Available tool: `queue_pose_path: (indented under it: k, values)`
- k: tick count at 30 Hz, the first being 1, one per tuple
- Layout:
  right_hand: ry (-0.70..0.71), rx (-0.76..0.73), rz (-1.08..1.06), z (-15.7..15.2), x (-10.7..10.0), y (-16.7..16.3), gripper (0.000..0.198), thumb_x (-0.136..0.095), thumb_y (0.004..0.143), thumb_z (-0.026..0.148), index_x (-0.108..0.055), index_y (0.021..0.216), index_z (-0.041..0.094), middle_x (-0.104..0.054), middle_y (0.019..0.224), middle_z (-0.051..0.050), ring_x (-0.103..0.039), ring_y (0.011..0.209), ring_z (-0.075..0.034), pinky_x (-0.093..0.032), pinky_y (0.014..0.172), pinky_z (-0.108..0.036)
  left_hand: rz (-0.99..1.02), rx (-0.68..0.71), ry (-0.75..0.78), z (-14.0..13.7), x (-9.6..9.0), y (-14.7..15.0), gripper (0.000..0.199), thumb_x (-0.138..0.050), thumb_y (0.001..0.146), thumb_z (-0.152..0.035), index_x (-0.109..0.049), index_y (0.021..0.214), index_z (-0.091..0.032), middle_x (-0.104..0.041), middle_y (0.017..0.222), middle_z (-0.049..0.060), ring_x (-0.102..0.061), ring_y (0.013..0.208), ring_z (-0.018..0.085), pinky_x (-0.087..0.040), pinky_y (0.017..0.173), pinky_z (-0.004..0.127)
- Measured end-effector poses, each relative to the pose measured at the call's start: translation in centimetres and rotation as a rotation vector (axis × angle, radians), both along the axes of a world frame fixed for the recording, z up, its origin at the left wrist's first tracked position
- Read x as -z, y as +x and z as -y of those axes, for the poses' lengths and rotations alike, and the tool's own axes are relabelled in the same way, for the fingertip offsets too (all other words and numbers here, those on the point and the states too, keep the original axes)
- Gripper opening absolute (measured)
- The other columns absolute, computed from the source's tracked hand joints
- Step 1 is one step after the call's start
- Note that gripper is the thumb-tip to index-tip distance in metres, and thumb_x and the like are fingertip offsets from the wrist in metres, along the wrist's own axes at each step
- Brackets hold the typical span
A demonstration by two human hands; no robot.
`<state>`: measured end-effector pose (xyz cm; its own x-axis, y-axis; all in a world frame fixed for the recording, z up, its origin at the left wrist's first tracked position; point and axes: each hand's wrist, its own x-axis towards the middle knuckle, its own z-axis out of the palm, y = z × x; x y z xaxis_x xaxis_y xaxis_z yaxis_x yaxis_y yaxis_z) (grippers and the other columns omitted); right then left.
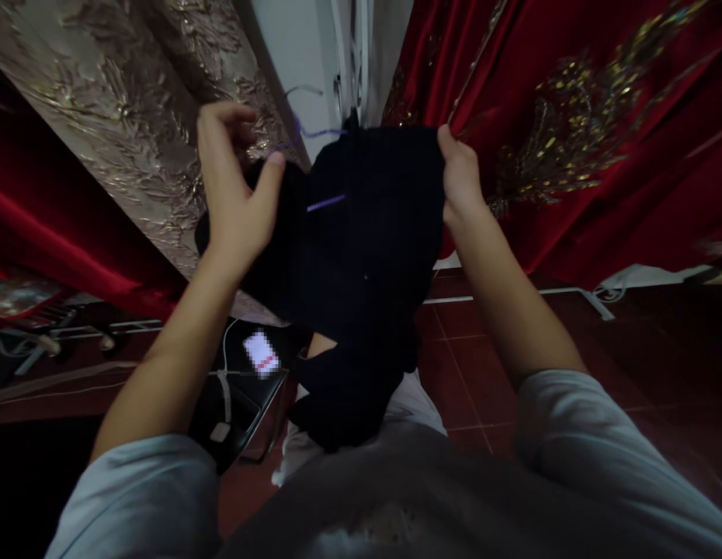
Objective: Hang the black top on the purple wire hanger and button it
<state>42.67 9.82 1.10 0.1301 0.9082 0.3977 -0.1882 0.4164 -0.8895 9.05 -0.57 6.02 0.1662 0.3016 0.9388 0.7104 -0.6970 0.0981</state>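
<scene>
The right hand (461, 175) pinches the dark navy cloth (378, 225) at two o'clock, apparently spreading it from the left hand (238, 186) at ten, whose grip I cannot tell.

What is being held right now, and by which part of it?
A dark navy cloth: the right grip holds its upper right corner; the left grip is at its upper left side, whether pinching it cannot be told.
</scene>
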Motion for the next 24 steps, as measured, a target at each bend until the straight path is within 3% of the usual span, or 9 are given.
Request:
queue_pose_path:
  k: [3, 7, 11, 13, 15, 18, 21, 24]
  values:
    - [-0.018, 0.044, -0.112, 0.0, -0.5, 0.3, 0.037, -0.045, 0.107, 0.050, -0.063, 0.095, 0.020, -0.075, 0.096, -0.003, -0.070, 0.095, -0.007, -0.055, 0.092, -0.027, -0.177, 0.037, -0.220, 3.8, 0.5, 4.0, 0.035, -0.058, 0.103, -0.034, -0.055, 0.135, -0.018, -0.064, 0.101, 0.006, -0.065, 0.094, 0.020, -0.053, 0.091, 0.036]
    - [0.022, 0.123, -0.226, 3.1, 0.2, -0.7, 0.027, -0.054, 0.107, 0.045, -0.061, 0.097, 0.021, -0.071, 0.089, -0.001, -0.065, 0.084, -0.009, -0.053, 0.087, -0.027, -0.507, -0.108, -0.666, 5.4, 3.4, 6.4, 0.051, -0.057, 0.101, -0.028, -0.049, 0.151, -0.021, -0.068, 0.086, 0.005, -0.069, 0.080, 0.024, -0.056, 0.082, 0.036]
    - [0.086, 0.131, -0.162, 2.3, -0.2, -0.8, 0.038, -0.062, 0.098, 0.063, -0.059, 0.096, 0.026, -0.068, 0.087, 0.001, -0.058, 0.089, -0.013, -0.051, 0.090, -0.031, -0.556, -0.363, -0.792, 3.8, 6.0, 6.3, 0.062, -0.053, 0.103, -0.031, -0.036, 0.161, -0.018, -0.072, 0.091, 0.011, -0.072, 0.084, 0.029, -0.057, 0.081, 0.040]
    - [0.108, 0.122, -0.118, 1.0, -0.3, -0.1, 0.045, -0.061, 0.093, 0.073, -0.060, 0.099, 0.028, -0.069, 0.094, -0.001, -0.057, 0.101, -0.016, -0.050, 0.097, -0.036, -0.538, -0.465, -0.826, 3.2, 6.5, 5.9, 0.057, -0.052, 0.104, -0.034, -0.042, 0.156, -0.013, -0.072, 0.094, 0.017, -0.073, 0.086, 0.033, -0.057, 0.079, 0.043]
    - [0.133, 0.122, -0.106, 0.7, 0.1, 0.8, 0.049, -0.059, 0.092, 0.078, -0.061, 0.102, 0.030, -0.071, 0.103, -0.003, -0.056, 0.112, -0.019, -0.047, 0.104, -0.041, -0.531, -0.491, -0.864, 3.0, 6.7, 5.6, 0.045, -0.051, 0.105, -0.038, -0.058, 0.139, -0.010, -0.071, 0.093, 0.019, -0.072, 0.086, 0.035, -0.057, 0.076, 0.044]
    - [0.132, 0.165, -0.173, 3.1, 2.1, 1.2, 0.042, -0.060, 0.096, 0.071, -0.063, 0.103, 0.029, -0.071, 0.110, -0.004, -0.059, 0.113, -0.021, -0.048, 0.106, -0.044, -0.456, -0.365, -0.874, 3.6, 7.3, 5.5, 0.035, -0.050, 0.106, -0.043, -0.067, 0.113, -0.013, -0.068, 0.081, 0.013, -0.071, 0.078, 0.031, -0.054, 0.073, 0.040]
    - [0.088, 0.190, -0.269, 6.9, 4.0, 0.4, 0.034, -0.060, 0.100, 0.056, -0.064, 0.104, 0.022, -0.071, 0.109, -0.006, -0.068, 0.104, -0.020, -0.053, 0.103, -0.042, -0.293, -0.150, -0.867, 4.8, 8.4, 5.8, 0.026, -0.054, 0.106, -0.041, -0.064, 0.108, -0.017, -0.060, 0.069, 0.004, -0.066, 0.066, 0.024, -0.050, 0.070, 0.034]
    - [0.075, 0.217, -0.289, 8.3, 4.9, -0.4, 0.036, -0.060, 0.100, 0.054, -0.064, 0.102, 0.018, -0.071, 0.107, -0.007, -0.071, 0.102, -0.020, -0.054, 0.104, -0.041, -0.179, 0.046, -0.888, 6.2, 9.5, 6.1, 0.015, -0.055, 0.105, -0.033, -0.059, 0.108, -0.019, -0.053, 0.061, -0.002, -0.059, 0.058, 0.019, -0.045, 0.064, 0.029]
